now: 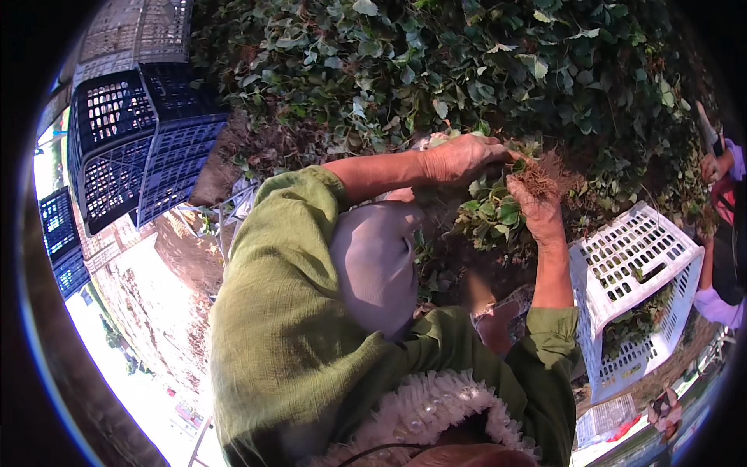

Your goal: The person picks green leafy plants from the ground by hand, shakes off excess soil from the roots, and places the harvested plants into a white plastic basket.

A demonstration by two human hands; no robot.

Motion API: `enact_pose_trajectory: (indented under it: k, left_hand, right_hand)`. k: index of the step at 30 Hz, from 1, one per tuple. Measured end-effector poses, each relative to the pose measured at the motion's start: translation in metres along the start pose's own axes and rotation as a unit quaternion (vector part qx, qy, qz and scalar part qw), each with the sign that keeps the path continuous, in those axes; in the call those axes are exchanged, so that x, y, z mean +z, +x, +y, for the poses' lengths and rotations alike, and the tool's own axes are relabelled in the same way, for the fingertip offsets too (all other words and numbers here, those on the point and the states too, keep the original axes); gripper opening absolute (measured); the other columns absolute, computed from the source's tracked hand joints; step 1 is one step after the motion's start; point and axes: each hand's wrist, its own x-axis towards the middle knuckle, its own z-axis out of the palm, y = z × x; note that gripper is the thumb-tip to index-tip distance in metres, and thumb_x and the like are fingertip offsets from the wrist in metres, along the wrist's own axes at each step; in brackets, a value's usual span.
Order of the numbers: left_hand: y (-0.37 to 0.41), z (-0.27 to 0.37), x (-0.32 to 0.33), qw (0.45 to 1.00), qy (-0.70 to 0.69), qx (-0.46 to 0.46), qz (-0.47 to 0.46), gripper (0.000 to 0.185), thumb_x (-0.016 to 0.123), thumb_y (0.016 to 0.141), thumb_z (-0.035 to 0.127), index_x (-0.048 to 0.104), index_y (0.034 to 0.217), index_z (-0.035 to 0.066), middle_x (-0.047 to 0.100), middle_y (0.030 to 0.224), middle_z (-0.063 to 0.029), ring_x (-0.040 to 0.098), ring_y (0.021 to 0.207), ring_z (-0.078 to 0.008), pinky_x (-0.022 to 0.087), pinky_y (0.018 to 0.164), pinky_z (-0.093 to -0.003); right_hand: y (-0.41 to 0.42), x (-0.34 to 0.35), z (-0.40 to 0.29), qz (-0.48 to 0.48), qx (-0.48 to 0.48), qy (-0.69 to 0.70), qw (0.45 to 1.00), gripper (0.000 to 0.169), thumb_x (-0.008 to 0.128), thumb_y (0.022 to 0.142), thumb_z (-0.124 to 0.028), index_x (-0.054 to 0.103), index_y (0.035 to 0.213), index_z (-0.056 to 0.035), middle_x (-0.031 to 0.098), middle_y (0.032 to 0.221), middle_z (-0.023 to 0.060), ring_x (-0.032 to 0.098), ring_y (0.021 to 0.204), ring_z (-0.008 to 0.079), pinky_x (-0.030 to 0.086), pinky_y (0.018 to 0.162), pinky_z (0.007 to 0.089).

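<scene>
My right hand (538, 213) is closed around a small bunch of leafy seedlings (495, 215) that look like strawberry plants. Their green leaves hang to the left of the fist, and a tangle of brown roots (534, 178) sticks out at its top. Coming in from the left, my left hand (464, 159) has its fingertips pinched at the root end of the bunch; exactly what lies between them is partly hidden. Just beyond both hands spreads a large heap of similar leafy plants (408, 70). Bare dark soil shows below the bunch.
A white plastic crate (633, 257) with plants inside lies tipped at my right. Dark blue crates (149, 134) stand at the left. Another person's hand (711, 168) and lilac sleeve (721, 308) show at the far right. My knee (376, 262) is below my left forearm.
</scene>
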Motion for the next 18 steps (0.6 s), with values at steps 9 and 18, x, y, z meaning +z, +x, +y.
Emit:
enact_pose_trajectory:
  k: [9, 18]
  left_hand:
    - [-0.015, -0.110, -0.063, 0.872, 0.453, -0.184, 0.011, 0.027, 0.052, 0.082, 0.019, 0.058, 0.108, 0.014, 0.055, 0.110, -0.0114, 0.052, 0.102, -0.0291, 0.045, 0.083, -0.0387]
    - [-0.008, -0.105, -0.080, 0.927, 0.330, -0.148, 0.101, 0.033, 0.061, 0.080, 0.019, 0.056, 0.110, 0.004, 0.057, 0.106, -0.0118, 0.056, 0.096, -0.0274, 0.047, 0.080, -0.0368]
  right_hand:
    - [-0.017, -0.024, 0.018, 0.001, -0.122, -0.248, 0.961, 0.018, 0.065, 0.077, -0.006, 0.062, 0.092, 0.0023, 0.065, 0.091, 0.0100, 0.063, 0.077, 0.0214, 0.049, 0.073, 0.0292]
    - [-0.018, -0.011, 0.006, 0.059, -0.055, -0.252, 0.964, 0.017, 0.066, 0.074, -0.005, 0.063, 0.089, 0.0001, 0.064, 0.088, 0.0101, 0.062, 0.077, 0.0247, 0.049, 0.071, 0.0312]
